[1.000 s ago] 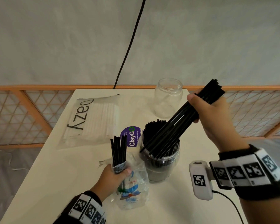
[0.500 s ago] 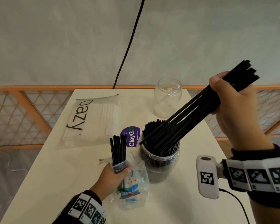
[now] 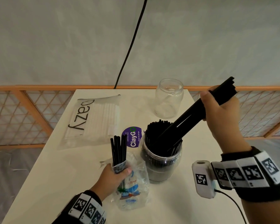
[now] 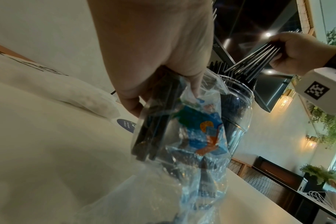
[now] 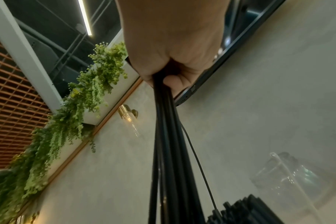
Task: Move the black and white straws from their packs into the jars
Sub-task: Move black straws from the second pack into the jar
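Head view: white surface (image 3: 58,173). Right hand (image 3: 220,110), clenched around a bundle (image 3: 189,118) of black straws, tilted, lower ends inside the near jar (image 3: 162,165), which stands mid-surface packed with upright black straws. Left hand (image 3: 113,177), grasping the clear pack (image 3: 132,185) near its mouth; a few black straws (image 3: 118,149) stand up out of it, just left of the near jar. Far jar (image 3: 169,98), clear, at the back edge. White straws in a flat pack (image 3: 94,118), lettered "Dazy", lying back left. Purple sticker (image 3: 132,136), "ClayGo", between flat pack and near jar. Black cable (image 3: 129,44) against the wall. Left wrist view: left hand (image 4: 159,50) with fingers curled round the clear pack (image 4: 184,136), black straws (image 4: 150,133) seen through the plastic; near jar (image 4: 238,106) just behind; right hand (image 4: 301,53) gripping the bundle (image 4: 253,60) above the jar mouth. Right wrist view: right hand (image 5: 173,45) closed on the bundle (image 5: 169,151); straw tops in the near jar (image 5: 246,210) below; far jar (image 5: 284,171) blurred at right; hanging greenery (image 5: 67,121) and wall lamp (image 5: 128,115) behind.
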A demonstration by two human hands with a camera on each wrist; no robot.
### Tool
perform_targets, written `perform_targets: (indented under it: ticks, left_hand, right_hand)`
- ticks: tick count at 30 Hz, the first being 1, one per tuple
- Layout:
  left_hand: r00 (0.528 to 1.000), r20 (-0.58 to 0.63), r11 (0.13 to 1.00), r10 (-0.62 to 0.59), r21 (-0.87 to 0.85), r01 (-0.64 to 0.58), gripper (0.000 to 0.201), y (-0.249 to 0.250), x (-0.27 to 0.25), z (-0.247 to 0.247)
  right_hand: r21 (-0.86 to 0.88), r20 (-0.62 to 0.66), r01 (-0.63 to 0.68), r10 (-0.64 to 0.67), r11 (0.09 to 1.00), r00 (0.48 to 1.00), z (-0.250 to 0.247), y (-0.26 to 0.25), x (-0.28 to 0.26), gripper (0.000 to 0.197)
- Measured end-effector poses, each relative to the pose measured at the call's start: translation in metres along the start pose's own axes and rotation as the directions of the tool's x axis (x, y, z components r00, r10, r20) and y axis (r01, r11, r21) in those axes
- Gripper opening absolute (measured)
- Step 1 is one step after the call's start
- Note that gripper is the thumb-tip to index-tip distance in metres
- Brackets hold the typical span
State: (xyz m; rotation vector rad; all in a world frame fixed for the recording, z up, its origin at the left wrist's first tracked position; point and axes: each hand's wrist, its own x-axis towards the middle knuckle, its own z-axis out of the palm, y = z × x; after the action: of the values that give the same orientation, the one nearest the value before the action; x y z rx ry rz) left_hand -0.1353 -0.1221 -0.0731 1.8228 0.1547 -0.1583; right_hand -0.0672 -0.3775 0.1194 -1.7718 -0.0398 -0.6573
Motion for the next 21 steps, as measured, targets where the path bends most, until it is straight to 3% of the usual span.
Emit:
perform_targets:
  ticks: [7,12,16,21]
  left_hand:
    - [1.000,-0.013,1.000,-0.007,0.013,0.007,0.002,0.001,0.004,0.001]
    - [1.000,-0.012,1.000,-0.028,-0.006,0.027,0.006,-0.001,0.004,0.003]
    - [0.999,-0.004,0.998,-0.048,-0.031,0.048,0.005,-0.001,0.003,0.002]
    - [0.998,-0.005,0.997,-0.060,-0.049,0.060,0.011,0.001,0.001,0.003]
  right_hand:
    - [-0.057,0.048,0.150,-0.148,0.987,0.988,0.006,-0.011,-0.015,0.013]
    - [-0.081,0.122,0.357,-0.346,0.930,0.930,0.011,-0.023,-0.038,0.014]
    - [-0.152,0.228,0.429,-0.391,0.891,0.892,0.016,-0.016,-0.054,0.028]
    - [-0.162,0.316,0.395,-0.332,0.904,0.889,0.021,-0.008,-0.061,0.030]
